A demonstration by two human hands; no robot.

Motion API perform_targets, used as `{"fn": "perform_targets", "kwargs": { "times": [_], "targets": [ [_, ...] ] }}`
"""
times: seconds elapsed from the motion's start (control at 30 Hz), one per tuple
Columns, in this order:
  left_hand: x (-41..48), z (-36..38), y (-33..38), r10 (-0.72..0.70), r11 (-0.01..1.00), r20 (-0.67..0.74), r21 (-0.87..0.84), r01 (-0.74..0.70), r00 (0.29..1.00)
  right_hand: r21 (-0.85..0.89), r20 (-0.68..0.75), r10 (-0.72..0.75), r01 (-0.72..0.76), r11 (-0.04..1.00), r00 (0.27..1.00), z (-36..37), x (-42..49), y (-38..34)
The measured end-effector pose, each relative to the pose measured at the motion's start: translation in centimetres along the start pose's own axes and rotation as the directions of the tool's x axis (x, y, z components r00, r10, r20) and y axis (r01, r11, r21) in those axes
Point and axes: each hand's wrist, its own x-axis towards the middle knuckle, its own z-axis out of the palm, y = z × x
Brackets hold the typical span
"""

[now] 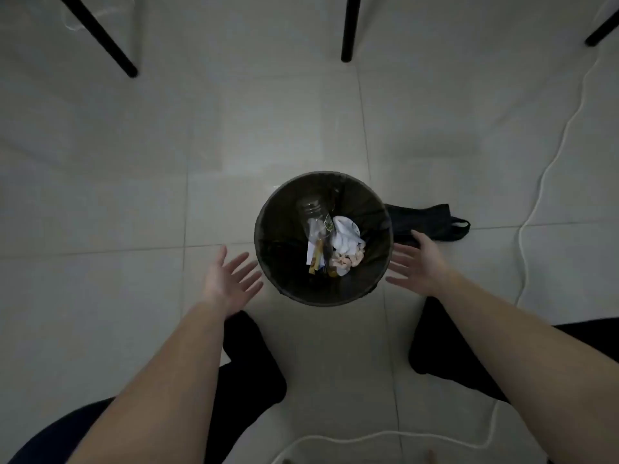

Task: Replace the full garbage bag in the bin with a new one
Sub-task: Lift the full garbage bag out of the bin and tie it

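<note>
Bare floor [134, 195] lies open on the left, near and far sides of the bin [321, 300]. On its right a folded black bag [432, 222] lies just beside it. A white cable [532, 209] snakes farther right, and black legs [350, 31] stand well beyond.

Between the spread left hand [227, 279] and right hand [418, 262], the bin [321, 301] is seen lined with a thin, dark garbage bag [284, 262] of faintly sheened plastic film. In it a clear plastic bottle [310, 212] and crumpled white paper [346, 239] are held. Just beyond the right hand's fingertips, a matt black folded bag [425, 226] (creased, apparently plastic film) is laid on smooth, glossy floor tiles [117, 212].
</note>
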Motion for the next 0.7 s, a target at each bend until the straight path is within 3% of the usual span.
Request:
{"fn": "perform_targets", "kwargs": {
  "times": [0.27, 0.43, 0.7],
  "targets": [
    [6.1, 0.8, -0.5, -0.055, 0.998, -0.006, 0.02, 0.055, 0.998, 0.128, 0.039, 0.043, -0.048, 0.991, 0.998, 1.2, 5.0, 1.0],
    [8.0, 0.5, -0.8, -0.101, 0.991, 0.032, -0.083, 0.103, 0.994, 0.199, 0.081, 0.08, -0.095, 0.975, 0.993, 1.6, 6.8, 1.8],
    [8.2, 0.9, -0.5, -0.078, 0.99, 0.014, -0.113, 0.079, 0.997, 0.284, 0.117, 0.102, -0.132, 0.95, 0.988, 1.7, 7.4, 1.9]
  ]
}}
